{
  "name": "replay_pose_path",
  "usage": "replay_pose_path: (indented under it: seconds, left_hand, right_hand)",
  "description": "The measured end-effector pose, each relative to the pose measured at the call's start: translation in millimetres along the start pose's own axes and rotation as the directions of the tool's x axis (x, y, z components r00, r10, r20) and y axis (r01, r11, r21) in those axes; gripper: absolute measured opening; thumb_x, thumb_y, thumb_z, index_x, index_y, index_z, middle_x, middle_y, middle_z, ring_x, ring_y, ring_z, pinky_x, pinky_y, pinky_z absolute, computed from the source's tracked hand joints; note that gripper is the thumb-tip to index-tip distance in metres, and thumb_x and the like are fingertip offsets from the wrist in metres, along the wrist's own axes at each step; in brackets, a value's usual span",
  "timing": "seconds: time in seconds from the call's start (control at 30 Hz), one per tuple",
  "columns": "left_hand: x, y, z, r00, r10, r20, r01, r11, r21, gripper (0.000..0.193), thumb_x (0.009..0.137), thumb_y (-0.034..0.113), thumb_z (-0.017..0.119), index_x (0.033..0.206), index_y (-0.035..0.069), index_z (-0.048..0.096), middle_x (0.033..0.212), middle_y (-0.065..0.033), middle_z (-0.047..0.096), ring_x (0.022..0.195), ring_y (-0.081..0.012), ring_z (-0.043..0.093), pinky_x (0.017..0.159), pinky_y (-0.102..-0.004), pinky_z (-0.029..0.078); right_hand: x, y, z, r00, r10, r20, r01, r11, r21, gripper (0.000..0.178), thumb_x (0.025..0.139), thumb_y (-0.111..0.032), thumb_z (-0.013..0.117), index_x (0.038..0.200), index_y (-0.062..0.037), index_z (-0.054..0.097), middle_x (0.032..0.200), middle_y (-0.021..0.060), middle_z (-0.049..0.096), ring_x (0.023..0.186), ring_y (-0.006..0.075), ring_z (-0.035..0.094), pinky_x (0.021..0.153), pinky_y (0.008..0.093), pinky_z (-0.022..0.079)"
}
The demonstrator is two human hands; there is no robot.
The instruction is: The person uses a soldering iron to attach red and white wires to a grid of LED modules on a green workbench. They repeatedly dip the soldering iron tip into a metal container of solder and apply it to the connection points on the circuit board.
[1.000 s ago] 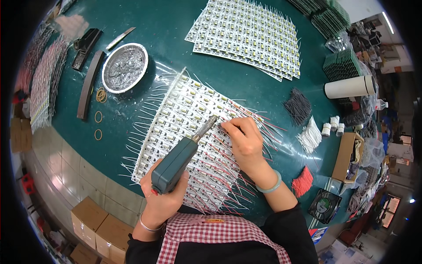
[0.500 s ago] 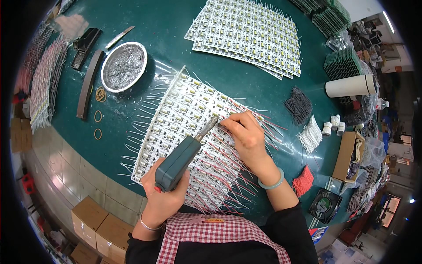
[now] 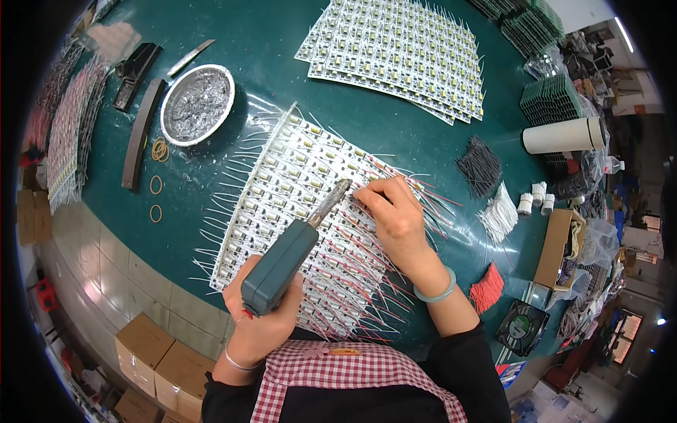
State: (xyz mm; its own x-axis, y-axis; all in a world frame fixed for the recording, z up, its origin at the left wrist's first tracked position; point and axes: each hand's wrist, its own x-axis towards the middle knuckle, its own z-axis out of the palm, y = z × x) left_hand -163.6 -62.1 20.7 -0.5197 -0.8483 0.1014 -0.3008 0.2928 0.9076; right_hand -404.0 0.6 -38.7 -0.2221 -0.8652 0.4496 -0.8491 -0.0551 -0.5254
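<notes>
My left hand (image 3: 264,328) is wrapped round the dark green handle of a soldering iron (image 3: 281,266). Its metal tip points up and right, over the middle of a white circuit board panel (image 3: 262,204) covered in rows of small components. Close to that tip, my right hand (image 3: 399,220) has thumb and forefinger pinched together at the panel, on what looks like a thin wire mostly hidden by the fingers. Red wires (image 3: 352,243) lie across the panel's right and lower part, while pale wires (image 3: 236,176) stick out along its left edge.
At the back lie more stacked panels (image 3: 398,60). A bowl of silvery solder scraps (image 3: 231,106), a knife (image 3: 190,58) and rubber bands (image 3: 156,185) are on the left. Black wires (image 3: 478,167), white wires (image 3: 498,215), red wire pieces (image 3: 486,289) and a small fan (image 3: 522,328) sit right.
The soldering iron has shifted slightly, its handle a little to the left and its tip a little farther up. My right hand stays nearly in place, still pinched.
</notes>
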Motion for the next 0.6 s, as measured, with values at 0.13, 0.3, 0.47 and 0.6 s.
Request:
replay_pose_path:
  seconds: [0.13,0.3,0.47,0.6]
  left_hand:
    - [0,1,-2,0.999,-0.028,-0.026,0.027,0.998,-0.06,0.018,0.08,-0.005,0.077,0.096,-0.006,0.072,0.086,-0.0091,0.068,0.068,-0.0121,0.062,0.061,-0.0271,0.049]
    - [-1,3,-2,0.994,-0.094,-0.055,0.088,0.99,-0.106,0.018,0.08,-0.003,0.079,0.096,-0.006,0.073,0.086,-0.0081,0.072,0.072,-0.0107,0.065,0.065,-0.0264,0.052]
    - [-10,-1,-3,0.98,-0.172,-0.102,0.151,0.97,-0.189,0.022,0.079,0.0,0.083,0.098,-0.005,0.074,0.086,-0.0073,0.075,0.073,-0.0085,0.067,0.067,-0.0262,0.053]
    - [-12,1,-7,0.969,-0.207,-0.133,0.178,0.963,-0.202,0.022,0.079,0.001,0.083,0.098,-0.005,0.075,0.089,-0.0084,0.076,0.074,-0.0093,0.068,0.069,-0.0262,0.054]
  right_hand:
    - [0,0,1,1.0,-0.005,0.0,0.005,1.0,0.0,0.036,0.067,0.013,0.064,0.1,-0.0007,0.071,0.095,0.0111,0.064,0.086,0.0293,0.062,0.072,0.0394,0.053]
    - [-1,-1,-1,1.0,0.003,0.011,-0.003,1.0,-0.007,0.036,0.068,0.013,0.063,0.1,-0.0005,0.071,0.095,0.0113,0.064,0.087,0.0297,0.062,0.074,0.0397,0.053]
    - [-7,-4,-10,0.999,0.039,0.016,-0.038,0.999,-0.026,0.033,0.07,0.013,0.065,0.1,-0.0002,0.072,0.096,0.0113,0.065,0.088,0.0299,0.063,0.076,0.0392,0.054]
    - [-19,-19,-41,0.992,0.127,0.01,-0.125,0.986,-0.109,0.03,0.073,0.011,0.067,0.1,-0.0001,0.073,0.094,0.0115,0.065,0.086,0.0297,0.063,0.074,0.0387,0.053]
